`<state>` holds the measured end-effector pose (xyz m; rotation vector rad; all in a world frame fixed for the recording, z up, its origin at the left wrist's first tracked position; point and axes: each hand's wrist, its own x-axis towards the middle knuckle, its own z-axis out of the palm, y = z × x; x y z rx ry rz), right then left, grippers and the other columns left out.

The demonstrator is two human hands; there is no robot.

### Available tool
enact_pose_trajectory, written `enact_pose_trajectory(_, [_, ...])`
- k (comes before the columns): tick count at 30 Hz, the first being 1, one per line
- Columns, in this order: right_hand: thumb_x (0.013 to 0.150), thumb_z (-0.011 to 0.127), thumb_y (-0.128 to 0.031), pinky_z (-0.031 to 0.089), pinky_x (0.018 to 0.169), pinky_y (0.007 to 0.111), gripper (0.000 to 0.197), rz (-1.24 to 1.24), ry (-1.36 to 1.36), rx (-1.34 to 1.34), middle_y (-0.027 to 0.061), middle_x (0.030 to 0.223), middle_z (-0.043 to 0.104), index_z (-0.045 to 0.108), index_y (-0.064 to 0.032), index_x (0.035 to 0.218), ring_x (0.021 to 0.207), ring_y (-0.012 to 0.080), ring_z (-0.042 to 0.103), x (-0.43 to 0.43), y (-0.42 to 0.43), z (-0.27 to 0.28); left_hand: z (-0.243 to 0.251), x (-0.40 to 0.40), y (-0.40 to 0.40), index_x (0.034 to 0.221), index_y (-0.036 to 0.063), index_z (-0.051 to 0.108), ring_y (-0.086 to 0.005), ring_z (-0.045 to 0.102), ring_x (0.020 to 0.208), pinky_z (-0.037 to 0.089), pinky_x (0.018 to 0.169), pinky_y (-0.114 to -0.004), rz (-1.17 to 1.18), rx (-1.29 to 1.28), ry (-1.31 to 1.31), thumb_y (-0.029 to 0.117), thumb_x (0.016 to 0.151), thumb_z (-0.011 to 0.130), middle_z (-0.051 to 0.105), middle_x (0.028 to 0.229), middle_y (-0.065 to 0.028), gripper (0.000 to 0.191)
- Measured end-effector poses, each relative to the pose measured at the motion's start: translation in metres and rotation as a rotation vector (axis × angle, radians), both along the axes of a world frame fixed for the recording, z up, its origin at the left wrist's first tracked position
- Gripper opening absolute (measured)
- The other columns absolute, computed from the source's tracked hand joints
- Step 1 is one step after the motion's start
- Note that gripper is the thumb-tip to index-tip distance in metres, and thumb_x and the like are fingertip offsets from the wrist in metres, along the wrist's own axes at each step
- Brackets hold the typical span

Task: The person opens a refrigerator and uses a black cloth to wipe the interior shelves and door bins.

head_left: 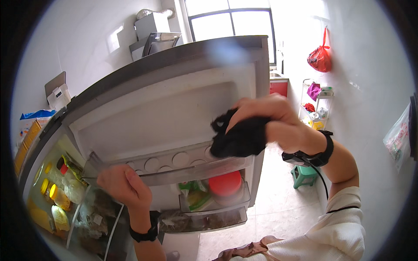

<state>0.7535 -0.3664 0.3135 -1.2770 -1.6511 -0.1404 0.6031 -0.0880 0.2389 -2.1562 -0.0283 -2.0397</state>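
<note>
My right hand [274,120] clutches a bunched black cloth [241,137] in front of the white inner panel [156,114] of an open refrigerator door. Whether the cloth touches the panel cannot be told. My left hand [125,187], slightly blurred and with curled fingers, is at the left part of a clear plastic door shelf [202,174] with round egg holes. It covers part of the shelf's front rim, and its fingertips are hidden. Below, a lower clear bin [215,208] holds a red-lidded container [225,183] and a green-and-clear packet [196,195].
Yellow-lidded jars [58,195] and bags stand inside the lit refrigerator at left. The bottom door bin [202,222] holds wrapped items. Past the door are a green stool [303,176], a white rack [316,111] and a hanging red bag [321,58] by the right wall.
</note>
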Motion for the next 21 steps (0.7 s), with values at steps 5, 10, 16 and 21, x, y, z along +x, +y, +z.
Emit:
enact_pose_trajectory(5, [0.077, 0.041, -0.005, 0.048, 0.067, 0.021, 0.038, -0.233, -0.020, 0.311, 0.0061, 0.085, 0.062, 0.053, 0.0037, 0.111, 0.074, 0.0095, 0.059, -0.003, -0.023, 0.006, 0.000, -0.001, -0.004, 0.070, 0.0055, 0.049, -0.0283, 0.042, 0.067, 0.028, 0.070, -0.038, 0.000, -0.007, 0.027, 0.016, 0.085, 0.044, 0.046, 0.068, -0.0080, 0.019])
enact_pose_trajectory(10, [0.069, 0.044, -0.003, 0.044, 0.064, 0.028, 0.043, -0.636, -0.426, 0.399, 0.0075, 0.079, 0.060, 0.052, -0.0004, 0.111, 0.067, 0.0160, 0.056, -0.007, -0.038, -0.004, 0.016, 0.009, -0.066, 0.079, 0.0065, 0.056, -0.0295, 0.047, 0.078, 0.031, 0.078, -0.043, -0.006, 0.059, -0.027, 0.017, 0.083, 0.053, 0.052, 0.076, -0.0117, 0.012])
enact_pose_trajectory(16, [0.066, 0.049, -0.001, 0.038, 0.074, 0.036, 0.047, -0.791, -0.517, -0.145, 0.0076, 0.078, 0.058, 0.056, -0.0026, 0.113, 0.071, 0.0214, 0.053, -0.023, -0.030, -0.014, 0.021, 0.029, -0.119, 0.078, 0.0110, 0.058, -0.0217, 0.048, 0.072, 0.029, 0.077, -0.040, -0.114, 0.060, 0.389, 0.017, 0.081, 0.057, 0.052, 0.071, -0.0026, 0.007])
enact_pose_trajectory(21, [0.076, 0.047, -0.008, 0.036, 0.072, 0.042, 0.039, -0.670, -0.035, 0.018, 0.0150, 0.080, 0.057, 0.048, -0.0009, 0.114, 0.073, 0.0311, 0.055, -0.005, -0.007, -0.066, 0.010, 0.054, -0.118, 0.074, 0.0119, 0.056, -0.0198, 0.046, 0.067, 0.028, 0.075, -0.037, -0.089, 0.030, 0.350, 0.019, 0.084, 0.056, 0.050, 0.068, 0.0001, 0.011])
